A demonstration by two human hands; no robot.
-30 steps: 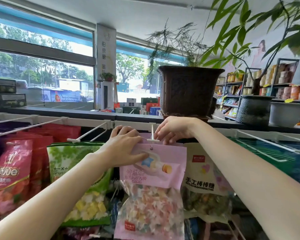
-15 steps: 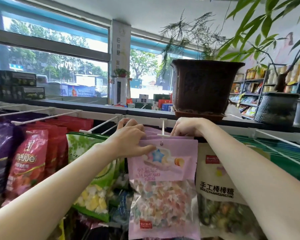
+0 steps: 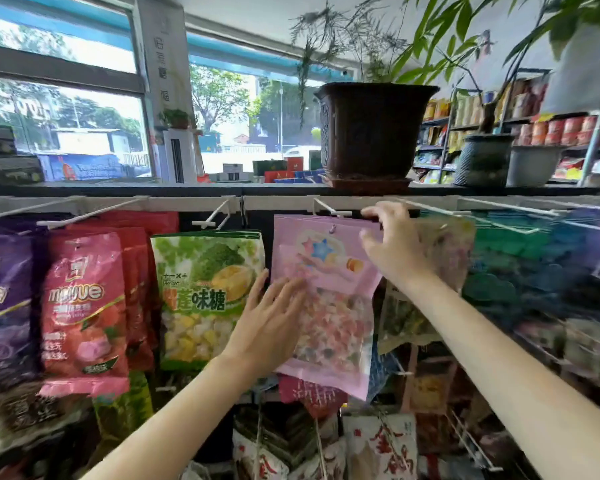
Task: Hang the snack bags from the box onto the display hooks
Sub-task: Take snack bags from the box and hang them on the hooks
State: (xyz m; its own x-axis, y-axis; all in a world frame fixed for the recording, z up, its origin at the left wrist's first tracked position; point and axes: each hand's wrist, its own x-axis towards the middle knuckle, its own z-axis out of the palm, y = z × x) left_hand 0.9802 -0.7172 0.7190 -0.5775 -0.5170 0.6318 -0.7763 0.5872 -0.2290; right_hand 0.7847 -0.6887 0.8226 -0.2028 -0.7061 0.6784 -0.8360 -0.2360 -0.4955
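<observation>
From the head camera, the pink snack bag (image 3: 326,306) hangs by its top hole from a white display hook (image 3: 329,210) on the rail just below the brown plant pot (image 3: 373,133). The left hand (image 3: 271,327) lies flat against the lower left part of this bag, fingers straight and slightly spread, pressing on the clear window full of pastel sweets. The right hand (image 3: 392,251) is at the bag's upper right corner, fingers loosely spread with the thumb near the bag's edge; its grip closes on nothing that can be made out. Just left of the pink bag hangs a green durian candy bag (image 3: 205,296), then a red bag (image 3: 84,306) and a purple bag (image 3: 0,299) further left. Right of the pink bag, partly behind the right hand, hangs a pale bag (image 3: 447,247). Below the pink bag, more packets fill a lower row.
</observation>
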